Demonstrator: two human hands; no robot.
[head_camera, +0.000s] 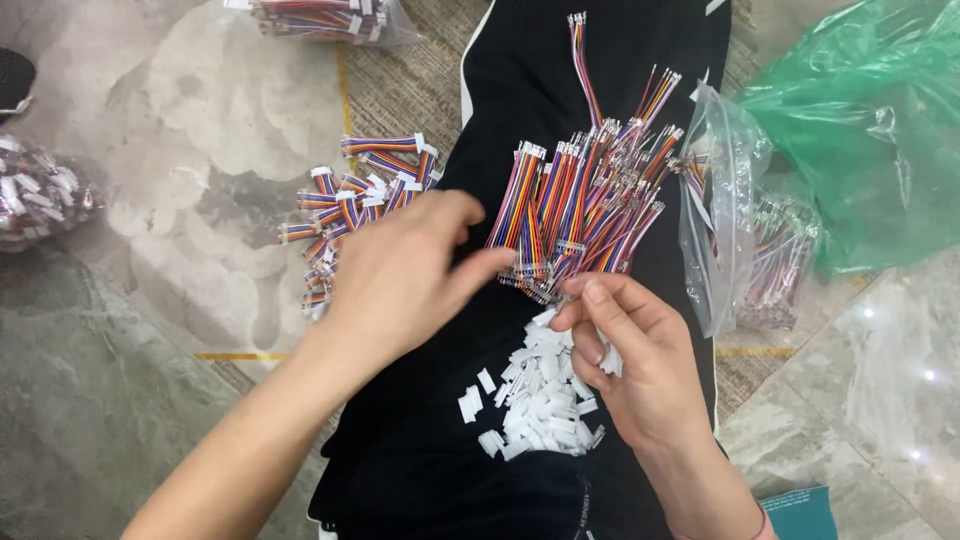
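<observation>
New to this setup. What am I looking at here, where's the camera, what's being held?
There is no machine: a person works with two bare hands, and the single camera sits on their head, looking down at their lap. The dark surface is black cloth over the legs, above a marbled floor.

On the cloth lie a fan of striped wire bundles and a heap of small white plastic plugs. On the floor beside it lies a pile of shorter wire pieces with white ends, a clear bag of wires and a green bag.

The left hand reaches onto the wire bundles. The right hand pinches at the bundle's near end, with a white plug in its grip.
</observation>
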